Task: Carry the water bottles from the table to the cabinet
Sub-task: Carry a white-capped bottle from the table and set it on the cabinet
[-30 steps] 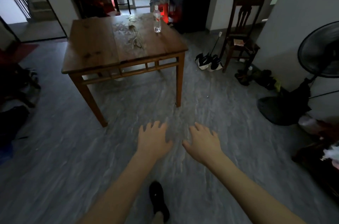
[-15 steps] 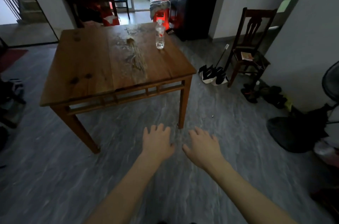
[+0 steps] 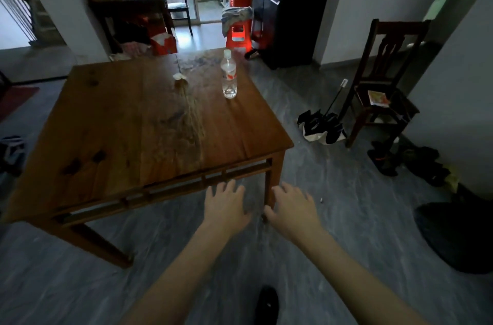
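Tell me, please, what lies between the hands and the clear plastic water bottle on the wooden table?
Head view: only bare tabletop of the brown wooden table before the clear plastic water bottle.

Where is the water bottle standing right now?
In the head view the water bottle stands upright on the wooden table, toward its far right part, just right of the dried stems and beyond both empty hands.

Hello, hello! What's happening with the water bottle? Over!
Left hand and right hand open, empty. Water bottle upright on table. Path clear.
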`<action>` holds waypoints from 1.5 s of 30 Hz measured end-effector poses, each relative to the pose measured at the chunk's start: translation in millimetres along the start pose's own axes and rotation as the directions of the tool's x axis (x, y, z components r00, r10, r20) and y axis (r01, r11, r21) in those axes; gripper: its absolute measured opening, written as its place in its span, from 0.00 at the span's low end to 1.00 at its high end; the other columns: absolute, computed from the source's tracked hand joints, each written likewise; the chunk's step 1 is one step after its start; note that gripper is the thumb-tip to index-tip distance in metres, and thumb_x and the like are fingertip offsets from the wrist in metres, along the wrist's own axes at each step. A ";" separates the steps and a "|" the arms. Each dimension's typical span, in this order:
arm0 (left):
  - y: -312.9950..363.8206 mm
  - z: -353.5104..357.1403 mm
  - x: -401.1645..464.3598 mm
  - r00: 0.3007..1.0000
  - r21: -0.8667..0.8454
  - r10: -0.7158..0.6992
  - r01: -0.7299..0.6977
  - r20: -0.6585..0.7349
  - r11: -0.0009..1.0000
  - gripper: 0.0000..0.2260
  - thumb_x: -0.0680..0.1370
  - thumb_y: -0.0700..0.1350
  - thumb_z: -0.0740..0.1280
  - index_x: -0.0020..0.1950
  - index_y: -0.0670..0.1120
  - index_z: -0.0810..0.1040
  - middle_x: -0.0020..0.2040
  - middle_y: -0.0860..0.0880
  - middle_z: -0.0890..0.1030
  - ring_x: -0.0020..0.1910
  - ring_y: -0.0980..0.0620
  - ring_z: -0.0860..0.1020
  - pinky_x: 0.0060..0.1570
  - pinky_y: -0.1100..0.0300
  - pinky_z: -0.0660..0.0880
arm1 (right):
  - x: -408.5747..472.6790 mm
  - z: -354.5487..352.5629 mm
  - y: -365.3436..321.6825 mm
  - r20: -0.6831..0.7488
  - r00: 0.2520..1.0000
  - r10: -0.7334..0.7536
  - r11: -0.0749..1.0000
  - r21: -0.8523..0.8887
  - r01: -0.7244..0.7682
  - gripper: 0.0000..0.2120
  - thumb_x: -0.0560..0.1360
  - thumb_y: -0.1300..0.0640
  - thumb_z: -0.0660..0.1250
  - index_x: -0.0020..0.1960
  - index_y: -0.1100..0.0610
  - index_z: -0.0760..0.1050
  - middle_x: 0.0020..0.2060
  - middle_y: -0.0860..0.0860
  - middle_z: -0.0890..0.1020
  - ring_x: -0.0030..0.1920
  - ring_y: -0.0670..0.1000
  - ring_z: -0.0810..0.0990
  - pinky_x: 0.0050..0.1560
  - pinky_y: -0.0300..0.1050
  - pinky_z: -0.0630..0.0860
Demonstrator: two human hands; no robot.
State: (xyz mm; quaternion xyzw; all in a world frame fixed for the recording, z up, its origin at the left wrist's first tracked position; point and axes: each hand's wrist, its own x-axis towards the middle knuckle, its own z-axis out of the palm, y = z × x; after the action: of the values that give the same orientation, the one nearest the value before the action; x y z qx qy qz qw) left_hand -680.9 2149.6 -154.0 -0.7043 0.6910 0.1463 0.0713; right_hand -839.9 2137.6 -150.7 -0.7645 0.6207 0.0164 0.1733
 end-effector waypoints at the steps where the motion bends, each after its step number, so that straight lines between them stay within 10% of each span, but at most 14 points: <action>1: 1.6 -6.9 18.1 1.000 -0.002 -0.005 0.005 0.008 1.000 0.27 0.80 0.58 0.63 0.77 0.51 0.64 0.80 0.47 0.62 0.79 0.43 0.60 0.77 0.42 0.55 | 19.3 -5.5 3.6 0.011 1.000 -0.005 1.000 0.005 0.005 0.24 0.78 0.42 0.60 0.71 0.51 0.68 0.73 0.51 0.68 0.73 0.54 0.65 0.73 0.58 0.62; 45: -159.2 -113.5 529.4 0.964 -0.315 -0.212 0.253 0.160 0.915 0.30 0.80 0.58 0.65 0.80 0.52 0.62 0.82 0.48 0.59 0.80 0.45 0.61 0.76 0.45 0.62 | 584.7 -77.1 -44.6 0.175 0.985 -0.006 0.999 -0.033 0.012 0.28 0.79 0.39 0.59 0.76 0.49 0.63 0.73 0.48 0.68 0.72 0.50 0.68 0.73 0.53 0.65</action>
State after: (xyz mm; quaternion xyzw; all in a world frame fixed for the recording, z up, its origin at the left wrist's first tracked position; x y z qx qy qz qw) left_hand -509.3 1616.5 -224.0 -0.7731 0.5618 0.2942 0.0103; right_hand -678.1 1571.6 -207.8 -0.7656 0.5994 0.0930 0.2143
